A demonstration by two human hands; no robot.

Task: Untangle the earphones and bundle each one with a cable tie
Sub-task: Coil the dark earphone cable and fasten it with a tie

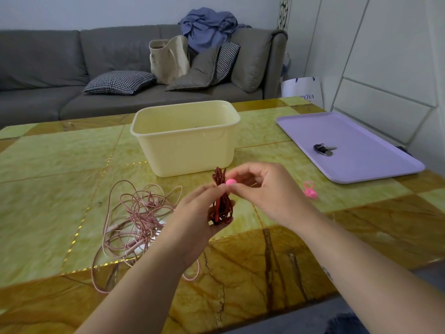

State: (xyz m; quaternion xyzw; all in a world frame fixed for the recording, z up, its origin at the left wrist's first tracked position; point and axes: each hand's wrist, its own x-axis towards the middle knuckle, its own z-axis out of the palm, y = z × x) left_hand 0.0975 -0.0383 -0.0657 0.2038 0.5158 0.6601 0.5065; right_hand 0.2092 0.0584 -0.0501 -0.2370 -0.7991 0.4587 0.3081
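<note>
Head view: our left hand (192, 220) grips the folded red earphones (222, 201) above the table (265, 256), long axis near vertical, loops up. Our right hand (262, 189) pinches a pink cable tie (230, 181) against the bundle. Pink earphones (134, 220) lie tangled to the left.

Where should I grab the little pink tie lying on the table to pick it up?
Pinch the pink tie by its loop, the thin ring at the far end, coming straight down from above. It lies flat on the table with clear space all round, and the loop seems to give fingers an edge to catch; the near end looks lumpier and probably harder to pinch.
</note>
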